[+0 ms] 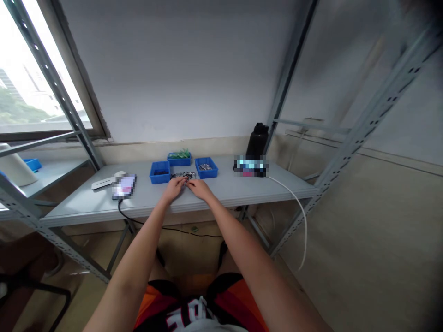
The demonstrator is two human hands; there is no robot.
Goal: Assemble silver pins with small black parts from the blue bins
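Note:
My left hand (174,188) and my right hand (198,188) meet over the front half of the grey shelf, fingertips nearly touching. Both are closed in a pinch; what lies between the fingers is too small to make out. Just beyond them is a loose pile of small dark and silvery pieces (184,175). A blue bin (159,180) with dark small parts stands to the left of the pile. On its right, another blue bin (207,174) holds shiny metal-looking pieces. Behind sits a third blue bin (179,162) with green strips in it.
A lit phone (124,186) with a black cable (138,222) lies at the left, beside a white flat object (104,183). At the right, a black bottle (258,140) stands behind a second lit device (251,166) with a white cable (302,212). Metal uprights frame both ends.

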